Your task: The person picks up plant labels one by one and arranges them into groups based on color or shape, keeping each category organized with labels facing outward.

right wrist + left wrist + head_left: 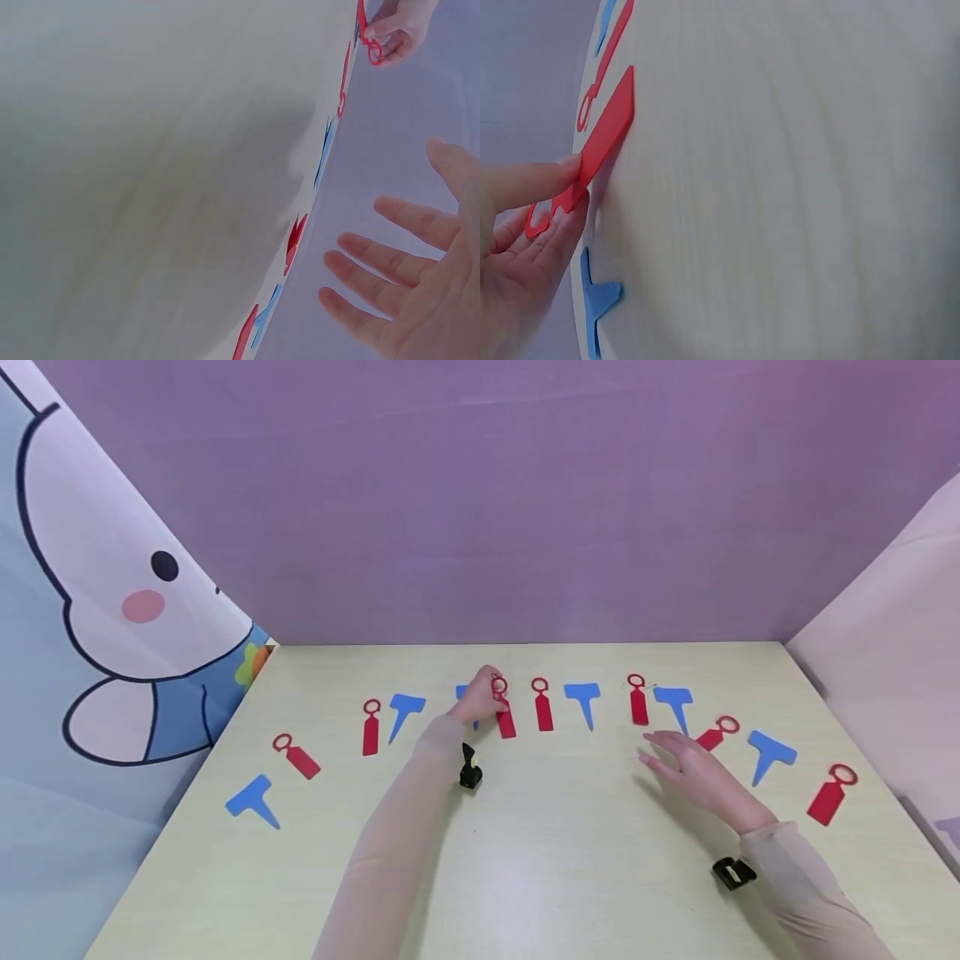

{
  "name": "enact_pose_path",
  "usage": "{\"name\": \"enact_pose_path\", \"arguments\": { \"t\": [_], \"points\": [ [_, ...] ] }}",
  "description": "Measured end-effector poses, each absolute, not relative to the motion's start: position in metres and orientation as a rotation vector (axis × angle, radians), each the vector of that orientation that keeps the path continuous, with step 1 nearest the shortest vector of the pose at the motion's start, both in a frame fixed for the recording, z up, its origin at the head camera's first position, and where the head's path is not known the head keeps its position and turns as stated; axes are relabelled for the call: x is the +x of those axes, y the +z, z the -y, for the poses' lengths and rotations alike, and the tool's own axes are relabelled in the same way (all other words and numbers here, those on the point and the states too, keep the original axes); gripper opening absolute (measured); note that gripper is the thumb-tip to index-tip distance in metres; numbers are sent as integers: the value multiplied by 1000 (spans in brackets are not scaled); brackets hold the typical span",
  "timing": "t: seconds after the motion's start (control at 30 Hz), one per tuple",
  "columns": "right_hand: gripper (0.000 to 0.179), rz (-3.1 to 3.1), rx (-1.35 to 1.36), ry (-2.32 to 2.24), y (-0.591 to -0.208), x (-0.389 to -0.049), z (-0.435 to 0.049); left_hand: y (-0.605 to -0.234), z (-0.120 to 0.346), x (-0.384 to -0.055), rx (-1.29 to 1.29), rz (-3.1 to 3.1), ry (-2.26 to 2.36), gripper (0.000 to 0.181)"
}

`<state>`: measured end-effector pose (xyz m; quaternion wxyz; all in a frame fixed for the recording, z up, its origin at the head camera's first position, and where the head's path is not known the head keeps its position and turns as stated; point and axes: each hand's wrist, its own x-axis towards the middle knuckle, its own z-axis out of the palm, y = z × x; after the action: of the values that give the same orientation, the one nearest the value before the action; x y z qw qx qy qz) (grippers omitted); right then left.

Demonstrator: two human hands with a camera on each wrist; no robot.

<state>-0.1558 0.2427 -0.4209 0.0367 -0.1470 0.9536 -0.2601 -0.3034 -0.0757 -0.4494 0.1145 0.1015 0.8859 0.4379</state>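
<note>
My left hand (pixel 476 700) pinches a red tag with a ring at one end (pixel 606 139) between thumb and fingers, lifted just off the tabletop. Partly behind that hand in the head view lies a blue T-shaped tag (pixel 598 296). Just right of the held tag is another red ring tag (pixel 543 710). My right hand (pixel 693 772) hovers over the right part of the table, fingers spread and holding nothing. Near its fingers lie a red ring tag (pixel 638 706), a blue T-shaped tag (pixel 673 700) and a partly covered red ring tag (pixel 708 740).
Red and blue tags form an arc across the pale table (pixel 525 877). At its left end lie a blue tag (pixel 251 799) and a red one (pixel 303 763); at its right end, a red one (pixel 827 802). A purple backdrop (pixel 525 510) rises behind.
</note>
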Motion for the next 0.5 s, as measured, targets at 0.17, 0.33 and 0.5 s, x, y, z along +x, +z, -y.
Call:
{"name": "enact_pose_path", "arguments": {
  "t": [0.17, 0.33, 0.5],
  "points": [
    [53, -2911, -463, -825, -421, -158, -241, -445, 80, -300, 280, -2545, 1354, 49],
    [53, -2903, -472, -846, -419, -160, -238, -442, 86, -296, 318, -2509, 1373, 42],
    [53, -2888, -456, -856, -416, -164, -235, -437, 90, -289, 319, -2432, 1419, 36]
  ]
}}
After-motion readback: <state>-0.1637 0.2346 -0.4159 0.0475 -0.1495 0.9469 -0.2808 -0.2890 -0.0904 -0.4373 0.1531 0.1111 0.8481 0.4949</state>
